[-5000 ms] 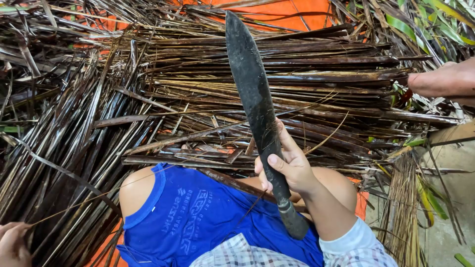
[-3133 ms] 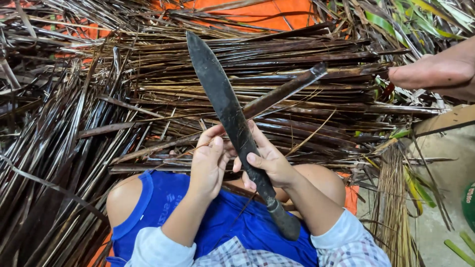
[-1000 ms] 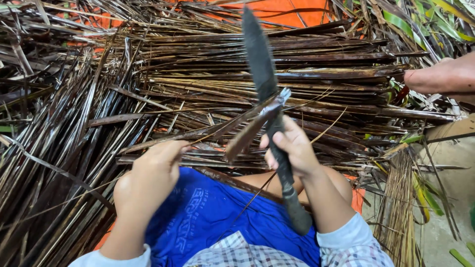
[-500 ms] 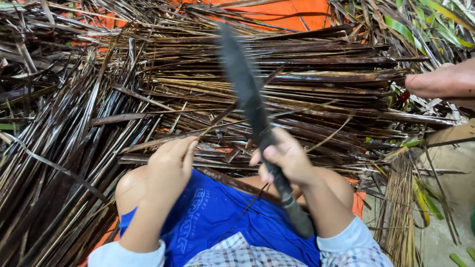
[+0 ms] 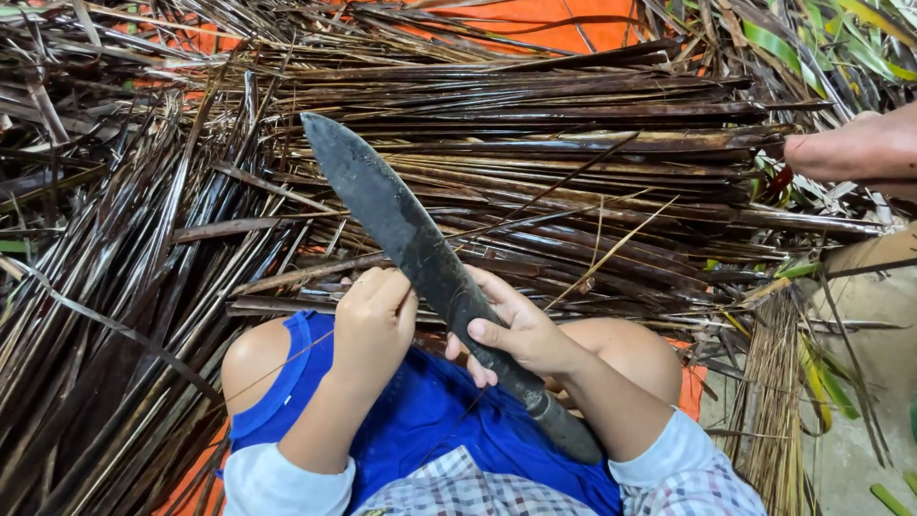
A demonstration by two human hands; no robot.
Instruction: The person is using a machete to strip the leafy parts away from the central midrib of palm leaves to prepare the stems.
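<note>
Since half a second ago, knife swung left, tip now far-left over dark leaf pile. Right hand clamped on blade base above handle. Left hand closed, apparently pinching thin midrib just beside edge. Judgement: keep strip taut, edge angled away from fingers, short controlled strokes. Another person's hand far right, well apart.

orange tarp, concrete floor
</note>
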